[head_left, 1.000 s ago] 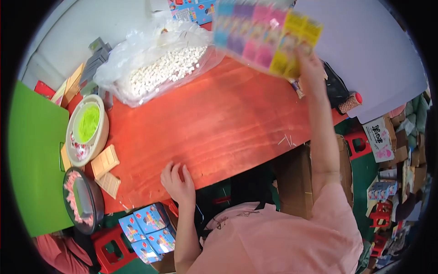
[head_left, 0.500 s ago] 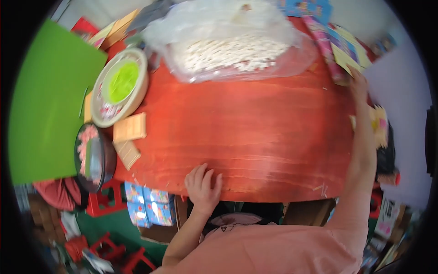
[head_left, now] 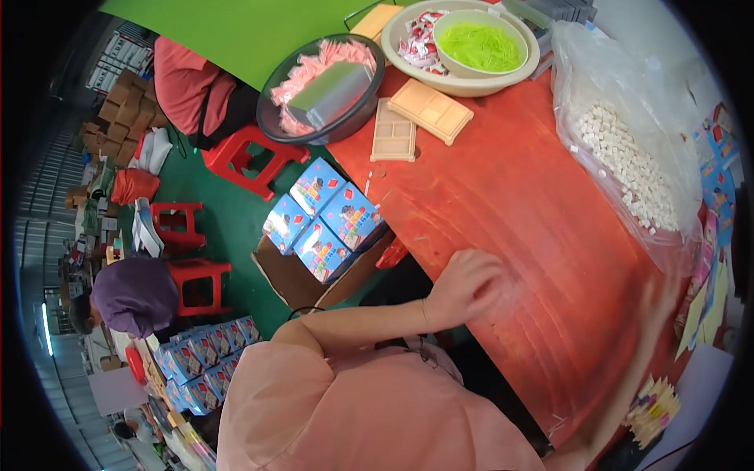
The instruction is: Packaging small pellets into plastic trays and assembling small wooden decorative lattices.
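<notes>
My left hand (head_left: 470, 289) is over the near edge of the red table (head_left: 503, 196). Its fingers are loosely bent and a little smeared by motion, and no object shows in them. Stretched along the table's right side is my right forearm (head_left: 640, 353), blurred. The right hand itself is too smeared at the far right to make out its fingers; it is near a pink roll (head_left: 701, 263) and yellow paper sheets (head_left: 713, 302). Small white blocks (head_left: 628, 165) lie in a clear plastic bag at the back right. Two tan compartment trays (head_left: 432, 110) lie at the table's left corner.
A black basin (head_left: 271, 118) of pink packets and a beige basin (head_left: 534, 67) holding a bowl of bright green pieces stand at the far left. An open carton (head_left: 287, 286) with blue boxes (head_left: 322, 243) sits beside the table. Red stools (head_left: 243, 157) and another person (head_left: 196, 90) are further left.
My view has swung left, showing more of the floor, stools and boxes. My left hand has lifted or shifted, its fingers more bent. The right hand has become smeared.
</notes>
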`<action>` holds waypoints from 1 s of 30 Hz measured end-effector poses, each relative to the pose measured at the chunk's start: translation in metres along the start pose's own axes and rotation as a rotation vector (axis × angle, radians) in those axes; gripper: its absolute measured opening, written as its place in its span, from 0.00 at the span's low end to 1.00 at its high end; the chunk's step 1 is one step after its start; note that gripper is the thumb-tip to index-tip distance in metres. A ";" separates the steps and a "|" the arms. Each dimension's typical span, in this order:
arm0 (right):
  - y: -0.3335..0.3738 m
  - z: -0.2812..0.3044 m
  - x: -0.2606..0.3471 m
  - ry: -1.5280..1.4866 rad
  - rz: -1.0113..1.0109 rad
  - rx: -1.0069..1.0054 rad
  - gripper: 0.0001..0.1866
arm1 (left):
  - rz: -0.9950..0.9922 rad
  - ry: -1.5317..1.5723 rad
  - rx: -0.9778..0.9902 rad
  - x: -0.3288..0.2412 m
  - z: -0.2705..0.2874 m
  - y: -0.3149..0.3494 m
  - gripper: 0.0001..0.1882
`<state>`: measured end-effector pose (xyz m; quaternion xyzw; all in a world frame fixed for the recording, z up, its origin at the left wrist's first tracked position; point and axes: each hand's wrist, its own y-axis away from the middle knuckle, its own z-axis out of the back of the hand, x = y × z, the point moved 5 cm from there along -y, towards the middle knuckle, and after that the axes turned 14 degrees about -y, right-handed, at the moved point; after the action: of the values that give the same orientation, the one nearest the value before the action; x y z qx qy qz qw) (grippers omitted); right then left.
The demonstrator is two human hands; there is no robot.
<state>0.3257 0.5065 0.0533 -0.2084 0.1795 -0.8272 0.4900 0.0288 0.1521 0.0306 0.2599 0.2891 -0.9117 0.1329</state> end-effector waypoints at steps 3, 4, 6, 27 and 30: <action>-0.058 -0.050 0.154 -0.333 -0.105 0.143 0.19 | 0.117 0.012 -0.163 0.025 0.033 -0.016 0.11; -0.068 -0.068 0.182 -0.322 -0.087 0.125 0.18 | 0.148 -0.044 -0.253 0.040 0.042 -0.022 0.10; -0.103 -0.110 0.241 -0.466 -0.031 0.180 0.19 | 0.149 -0.278 -0.356 0.070 0.071 -0.033 0.11; -0.077 -0.115 0.315 -0.100 -0.425 0.114 0.32 | -0.096 -0.261 -0.073 0.073 0.057 -0.010 0.05; -0.030 -0.068 0.293 -0.013 -0.589 0.023 0.33 | -0.152 -0.189 -0.045 0.036 0.046 -0.011 0.07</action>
<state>0.1417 0.2672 0.0602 -0.2513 0.0989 -0.9344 0.2325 -0.0237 0.1296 0.0478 0.1469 0.3146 -0.9329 0.0957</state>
